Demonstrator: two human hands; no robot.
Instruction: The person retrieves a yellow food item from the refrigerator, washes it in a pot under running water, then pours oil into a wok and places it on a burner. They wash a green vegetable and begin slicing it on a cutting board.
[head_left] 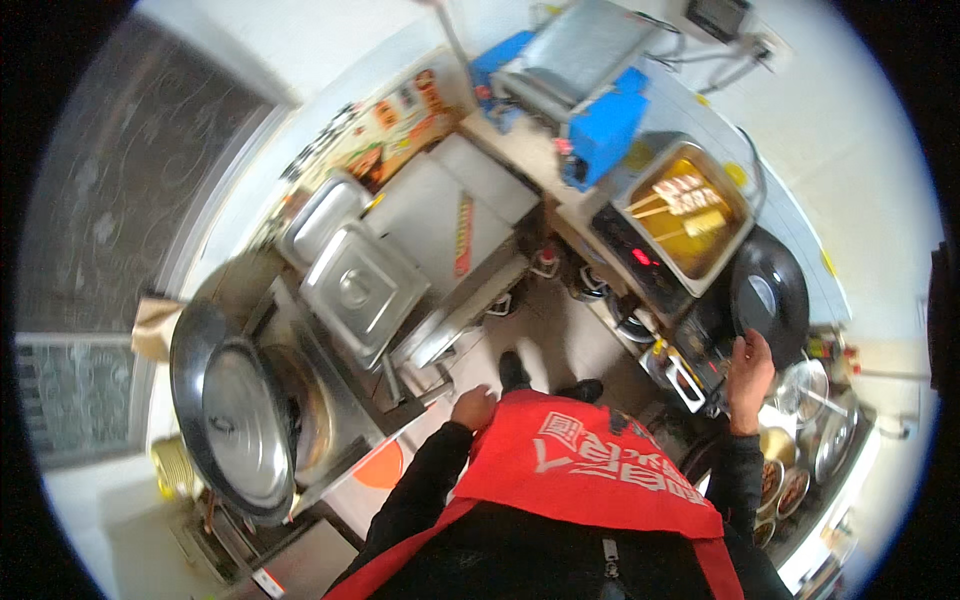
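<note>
My right hand [750, 378] is raised at the near rim of a black wok [788, 290], fingers partly bent; nothing shows in it, and I cannot tell whether it touches the rim. Low beside the red apron [590, 455], my left hand [474, 408] is loosely closed, with no held thing visible. Beyond the wok, a square metal pan [744, 238] of yellow liquid sits on a black cooker [640, 255] with a lit red display. Skewers of pale food [688, 195] lie in the liquid, their sticks pointing left.
A blue-sided metal appliance [575, 75] stands at the back. To the left are a lidded steel pan [362, 290] and a big wok [190, 360] with a metal lid [243, 425]. Bowls of food [792, 490] line the right counter. Tiled floor [535, 335] lies between the counters.
</note>
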